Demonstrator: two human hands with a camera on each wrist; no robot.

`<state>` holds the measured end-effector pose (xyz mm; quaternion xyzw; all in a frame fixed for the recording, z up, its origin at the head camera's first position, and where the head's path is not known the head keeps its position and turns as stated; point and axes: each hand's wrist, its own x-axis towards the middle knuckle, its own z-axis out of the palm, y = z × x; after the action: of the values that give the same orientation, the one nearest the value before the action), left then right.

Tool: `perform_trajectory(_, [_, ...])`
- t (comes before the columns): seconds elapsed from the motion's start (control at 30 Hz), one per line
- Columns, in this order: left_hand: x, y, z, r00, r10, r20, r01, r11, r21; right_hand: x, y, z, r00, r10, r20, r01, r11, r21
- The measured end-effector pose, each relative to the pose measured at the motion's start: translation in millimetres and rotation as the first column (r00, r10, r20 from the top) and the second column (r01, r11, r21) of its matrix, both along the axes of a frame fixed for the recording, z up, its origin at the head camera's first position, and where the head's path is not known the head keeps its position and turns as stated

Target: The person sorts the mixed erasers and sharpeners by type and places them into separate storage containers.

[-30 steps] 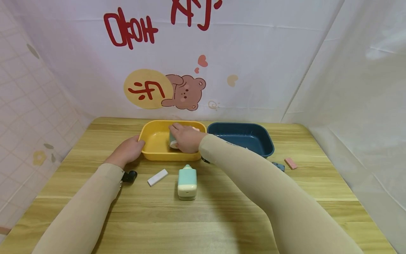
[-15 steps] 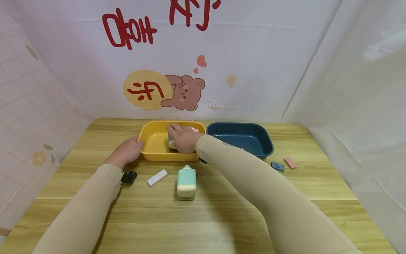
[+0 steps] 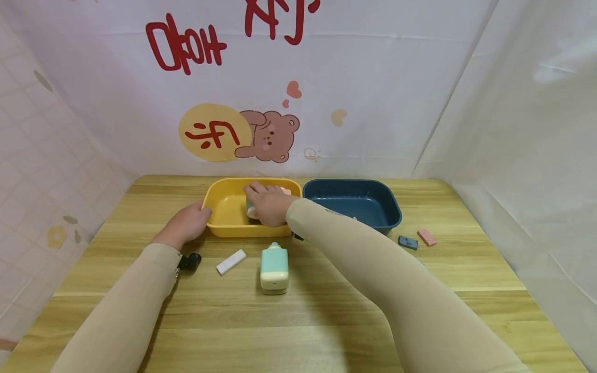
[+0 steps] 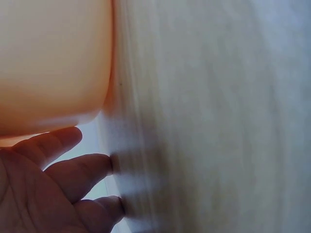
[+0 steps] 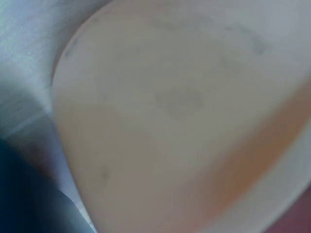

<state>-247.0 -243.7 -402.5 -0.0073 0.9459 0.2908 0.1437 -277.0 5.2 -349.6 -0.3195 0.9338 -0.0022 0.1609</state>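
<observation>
My left hand (image 3: 187, 224) holds the left end of a yellow plastic bin (image 3: 228, 231), thumb at the rim; in the left wrist view, its fingers (image 4: 80, 174) lie against the outer wall. Inside the bin, toward its right side, my right hand (image 3: 269, 204) grips a grey-teal object with a white end (image 3: 252, 212), mostly covered by the palm. A bit of something pink (image 3: 286, 191) shows behind that hand. In front of the bin lies a teal-and-cream bottle-shaped object (image 3: 274, 269). The right wrist view is blurred and shows mainly the bin's wall.
A dark blue bin (image 3: 373, 207) stands against the yellow one's right side, partly behind the right sleeve. To its right lie a small blue-grey block (image 3: 408, 242) and a pink block (image 3: 426, 237). A white block (image 3: 231, 261) sits left of the bottle-shaped object.
Both hands keep their places at the yellow bin. The right forearm has shifted slightly left, uncovering the blue-grey block. The head view has drifted a little.
</observation>
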Motion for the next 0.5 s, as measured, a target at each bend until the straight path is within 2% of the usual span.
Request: perform_trajectory(0.5, [-0.3, -0.9, -2.6, 1.000, 0.005, 0.003, -0.005, 1.000, 0.002, -2.2, -2.6, -3.0, 1.000, -0.010, 0.007, 0.009, 1.000, 0.021])
